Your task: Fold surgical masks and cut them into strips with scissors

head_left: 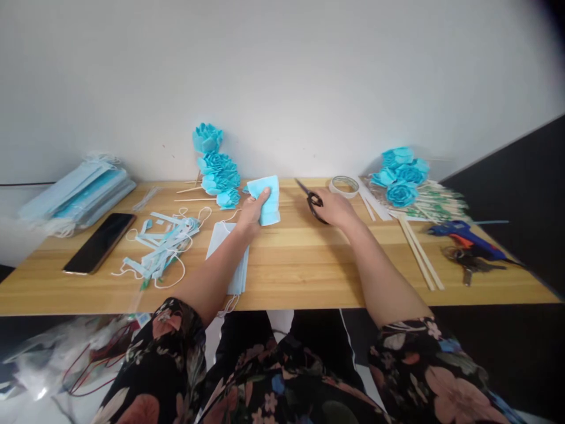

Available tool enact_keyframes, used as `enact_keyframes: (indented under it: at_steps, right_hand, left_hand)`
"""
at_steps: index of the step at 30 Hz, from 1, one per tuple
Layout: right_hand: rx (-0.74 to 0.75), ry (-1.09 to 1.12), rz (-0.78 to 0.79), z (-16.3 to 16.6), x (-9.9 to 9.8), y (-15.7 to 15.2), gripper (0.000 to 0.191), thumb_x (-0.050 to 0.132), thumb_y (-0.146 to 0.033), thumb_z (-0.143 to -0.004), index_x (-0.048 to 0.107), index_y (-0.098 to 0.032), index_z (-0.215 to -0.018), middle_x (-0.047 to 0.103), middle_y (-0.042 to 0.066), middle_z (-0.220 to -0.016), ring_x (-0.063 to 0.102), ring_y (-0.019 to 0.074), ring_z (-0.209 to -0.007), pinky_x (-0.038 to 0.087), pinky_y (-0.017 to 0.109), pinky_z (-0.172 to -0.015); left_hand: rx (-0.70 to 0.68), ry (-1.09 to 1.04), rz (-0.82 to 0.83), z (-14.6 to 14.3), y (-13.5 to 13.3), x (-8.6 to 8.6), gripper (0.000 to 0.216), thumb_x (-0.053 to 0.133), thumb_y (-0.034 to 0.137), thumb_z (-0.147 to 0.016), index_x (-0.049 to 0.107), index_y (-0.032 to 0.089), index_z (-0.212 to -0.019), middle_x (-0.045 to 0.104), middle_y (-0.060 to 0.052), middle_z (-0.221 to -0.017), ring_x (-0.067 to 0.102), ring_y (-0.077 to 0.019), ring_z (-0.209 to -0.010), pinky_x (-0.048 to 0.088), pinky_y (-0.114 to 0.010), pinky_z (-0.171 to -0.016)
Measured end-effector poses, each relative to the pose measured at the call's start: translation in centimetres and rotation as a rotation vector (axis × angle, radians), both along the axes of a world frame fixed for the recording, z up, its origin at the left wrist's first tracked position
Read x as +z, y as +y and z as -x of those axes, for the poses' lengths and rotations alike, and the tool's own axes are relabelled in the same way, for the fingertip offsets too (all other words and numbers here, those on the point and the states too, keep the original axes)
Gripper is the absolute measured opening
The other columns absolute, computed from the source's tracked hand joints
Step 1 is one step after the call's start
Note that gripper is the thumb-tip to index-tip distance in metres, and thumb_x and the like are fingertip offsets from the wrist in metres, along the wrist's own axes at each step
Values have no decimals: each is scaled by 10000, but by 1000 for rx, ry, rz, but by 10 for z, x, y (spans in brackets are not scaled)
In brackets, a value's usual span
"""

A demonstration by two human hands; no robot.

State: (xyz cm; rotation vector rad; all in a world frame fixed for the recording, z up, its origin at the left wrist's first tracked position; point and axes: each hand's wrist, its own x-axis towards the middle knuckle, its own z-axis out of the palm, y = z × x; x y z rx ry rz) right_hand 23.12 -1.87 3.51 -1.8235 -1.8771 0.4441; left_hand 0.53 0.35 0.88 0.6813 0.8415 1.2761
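Observation:
My left hand pinches a light blue piece of face mask fabric, thumb on top, held above the middle of the table. My right hand is closed around black-handled scissors, their dark blades pointing away and to the left. A gap separates the scissors from the fabric. Under my left forearm lie whole blue face masks with white ear loops. A pile of cut mask strips and loops is farther left. Blue handmade flowers on sticks stand against the wall behind my left hand.
A stack of masks and a phone lie at left. To the right are a tape roll, more blue flowers, wooden sticks, a blue glue gun and keys. The wooden table's front edge is near my body.

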Motion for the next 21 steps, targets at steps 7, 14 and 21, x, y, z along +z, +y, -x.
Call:
enact_keyframes:
  at_steps: [7, 14, 21]
  right_hand:
    - [-76, -378, 15, -20, -2, -4, 408, 668, -313, -856, 760, -257, -1250, 772, 113, -1180, 713, 333, -1041, 513, 378, -782]
    - [114, 160, -333, 10, 4, -8, 438, 516, -469, -992, 730, -207, -1270, 782, 97, -1140, 724, 263, -1023, 538, 378, -875]
    - [328, 147, -467, 43, -5, -18, 322, 564, -467, -974, 756, -209, -991, 768, 82, -980, 678, 237, -933, 479, 351, -847]
  left_hand:
    - [-47, 74, -45, -2, -4, 2, 461, 963, 424, -582, 707, 141, -841, 756, -41, -759, 737, -210, -778, 603, -303, -748]
    - [-164, 277, -102, -6, -10, 2, 529, 956, 492, -532, 745, 132, -857, 761, -61, -814, 697, -198, -726, 557, -290, -648]
    - [-307, 546, -252, -6, -12, -1, 406, 916, 462, -595, 700, 129, -682, 653, -9, -625, 586, -137, -585, 421, -226, -525]
